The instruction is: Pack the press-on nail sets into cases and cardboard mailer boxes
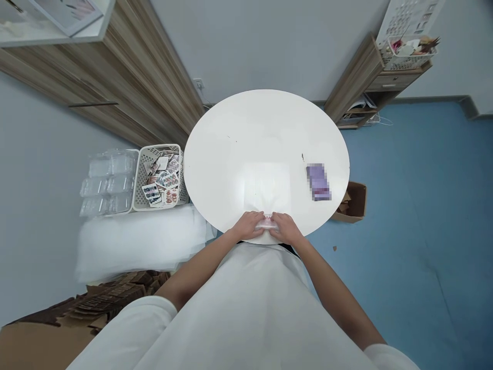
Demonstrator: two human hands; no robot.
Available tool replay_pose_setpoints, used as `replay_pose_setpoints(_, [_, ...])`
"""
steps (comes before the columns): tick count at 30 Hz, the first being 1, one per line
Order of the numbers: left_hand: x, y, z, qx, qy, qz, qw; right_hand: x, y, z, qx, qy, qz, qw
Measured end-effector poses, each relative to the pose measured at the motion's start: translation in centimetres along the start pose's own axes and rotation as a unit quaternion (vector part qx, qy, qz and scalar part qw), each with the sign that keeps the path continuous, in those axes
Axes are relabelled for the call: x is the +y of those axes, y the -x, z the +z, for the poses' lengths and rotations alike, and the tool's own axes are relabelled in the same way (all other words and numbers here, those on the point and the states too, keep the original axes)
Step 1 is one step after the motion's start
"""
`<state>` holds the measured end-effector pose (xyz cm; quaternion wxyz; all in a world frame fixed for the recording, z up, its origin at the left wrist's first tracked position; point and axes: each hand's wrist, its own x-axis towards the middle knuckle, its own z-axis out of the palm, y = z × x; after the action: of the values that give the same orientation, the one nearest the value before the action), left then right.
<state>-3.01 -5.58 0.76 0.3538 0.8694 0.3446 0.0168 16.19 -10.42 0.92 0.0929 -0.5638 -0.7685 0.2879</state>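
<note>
At the near edge of the white oval table [265, 118], my left hand [248, 225] and my right hand [285, 227] grip a small clear plastic pack [266, 223] from its two sides. Something pinkish shows through it, too small to make out. Fingers of both hands are bent over its ends, with the thumbs on the side nearer my body. A thin translucent white wrapping sheet [267, 182] lies flat on the tabletop, stretching away from the pack. Whether the sheet also passes under the pack is hidden.
A blurred purple item [318, 182] lies on the table's right. To the left are a white basket [140, 177] of press-on nail sets, stacked clear plastic boxes [106, 182] and a pile of white sheets [142, 239]. An open cardboard box [358, 200] stands on the floor at right.
</note>
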Motion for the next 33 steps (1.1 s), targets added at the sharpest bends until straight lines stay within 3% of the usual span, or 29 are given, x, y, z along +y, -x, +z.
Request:
replay_pose_setpoints(6, [-0.3, -1.7, -1.9, 0.010, 0.002, -0.036, 0.999, 0.7, -1.6, -1.6, 0.027, 0.029, 0.001, 0.999])
replay_pose_setpoints(12, [-1.0, -3.8, -3.4, -0.019, 0.066, -0.094, 0.993, 1.6, -3.8, -2.0, 0.008, 0.045, 0.040, 0.998])
replay_pose_setpoints(16, [-1.9, -4.3, -3.5, 0.004, 0.142, -0.145, 0.979, 2.4, -5.0, -1.9, 0.003, 0.026, 0.056, 0.998])
replay_pose_setpoints(25, [-4.4, -4.9, -2.9, 0.029, 0.171, -0.274, 0.946, 4.9, -5.8, -1.9, -0.005, -0.068, 0.130, 0.989])
replay_pose_setpoints(33, [-4.5, -4.6, -2.8, 0.012, 0.089, -0.328, 0.940, 6.8, -5.4, -1.6, 0.086, -0.083, 0.206, 0.971])
